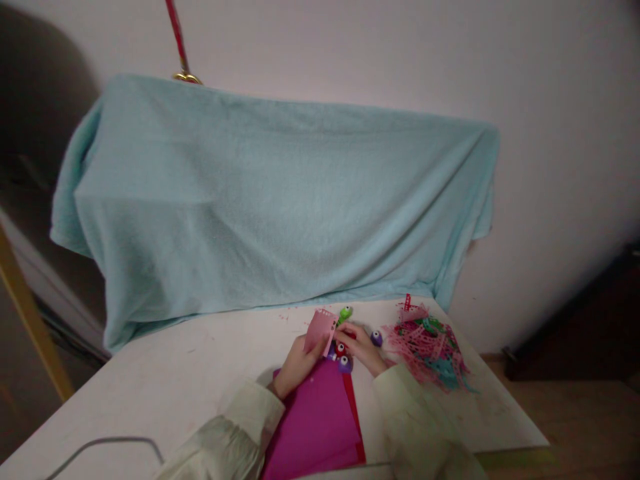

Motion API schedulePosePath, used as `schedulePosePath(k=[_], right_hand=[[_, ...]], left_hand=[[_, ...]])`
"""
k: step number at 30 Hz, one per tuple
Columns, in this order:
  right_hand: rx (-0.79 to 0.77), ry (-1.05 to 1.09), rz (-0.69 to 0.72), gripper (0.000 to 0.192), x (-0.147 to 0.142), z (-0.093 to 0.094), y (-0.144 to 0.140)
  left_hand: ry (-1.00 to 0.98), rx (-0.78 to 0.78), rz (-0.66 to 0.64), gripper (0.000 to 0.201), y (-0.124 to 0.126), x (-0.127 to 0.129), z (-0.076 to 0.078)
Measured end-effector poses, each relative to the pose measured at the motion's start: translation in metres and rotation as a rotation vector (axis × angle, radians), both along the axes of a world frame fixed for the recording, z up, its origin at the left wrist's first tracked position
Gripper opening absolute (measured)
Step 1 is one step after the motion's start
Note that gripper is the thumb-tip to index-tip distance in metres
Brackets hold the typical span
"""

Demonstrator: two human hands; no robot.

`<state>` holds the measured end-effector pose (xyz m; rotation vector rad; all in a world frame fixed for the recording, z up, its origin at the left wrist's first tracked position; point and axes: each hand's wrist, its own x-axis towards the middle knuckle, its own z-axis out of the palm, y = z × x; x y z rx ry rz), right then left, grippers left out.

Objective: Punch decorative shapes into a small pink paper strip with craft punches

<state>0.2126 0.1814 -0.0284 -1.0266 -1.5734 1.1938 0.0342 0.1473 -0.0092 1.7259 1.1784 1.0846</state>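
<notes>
Between the thumb and fingers of my left hand is a pink sheet of paper, tilted up, with a row of punched holes along its top edge and dark holes down its right edge. My right hand is closed at the paper's right edge; what its fingertips pinch is hidden. Under and beside it sits a small red piece with a round white eye. Similar eyed pieces lie close by: a green one, a purple one below, and another purple one to the right.
Magenta sheets lie under my left forearm, with a red sheet showing at their right side. A tangled heap of punched paper strips covers the table's right part. A light blue cloth hangs behind. A grey cable lies front left.
</notes>
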Motion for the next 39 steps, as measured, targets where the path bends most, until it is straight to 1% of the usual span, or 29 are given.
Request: schedulePosePath(k=[4,9,13,18,20,23,27,29,33,36,39], right_hand=[[-0.014,0.01,-0.017,0.023,0.0,0.0,0.001],[-0.059,0.029,-0.044,0.02,0.0,0.004,-0.001],[-0.12,0.049,-0.064,0.016,0.003,0.01,-0.005],[-0.115,0.089,-0.071,0.02,0.008,0.014,-0.004],[-0.07,0.113,-0.081,0.018,0.008,0.014,-0.003],[0.071,0.106,-0.141,0.016,0.007,0.014,-0.003],[0.241,-0.016,-0.25,0.021,0.008,0.009,-0.001],[0.284,-0.092,-0.293,0.025,0.01,0.004,0.0],[0.287,-0.256,-0.268,0.03,0.016,-0.001,0.002],[0.369,-0.358,-0.264,0.025,0.016,0.003,0.0],[0.445,-0.402,-0.273,0.021,0.014,0.008,-0.003]], left_hand=[[-0.032,0.002,0.01,0.045,-0.001,0.001,0.003],[-0.047,-0.016,0.067,0.046,0.0,0.001,0.002],[-0.059,0.024,0.107,0.041,0.002,-0.002,0.0],[-0.092,0.048,0.187,0.041,0.003,-0.004,-0.001],[-0.107,0.03,0.216,0.042,0.003,-0.005,-0.001],[-0.142,0.025,0.257,0.043,0.004,-0.005,-0.001],[-0.172,0.029,0.316,0.045,0.006,-0.007,-0.001],[-0.181,0.01,0.334,0.047,0.007,-0.007,-0.002],[-0.183,-0.002,0.344,0.047,0.007,-0.008,-0.001],[-0.176,0.007,0.339,0.046,0.006,-0.007,0.001],[-0.179,0.002,0.327,0.046,0.005,-0.007,0.003]])
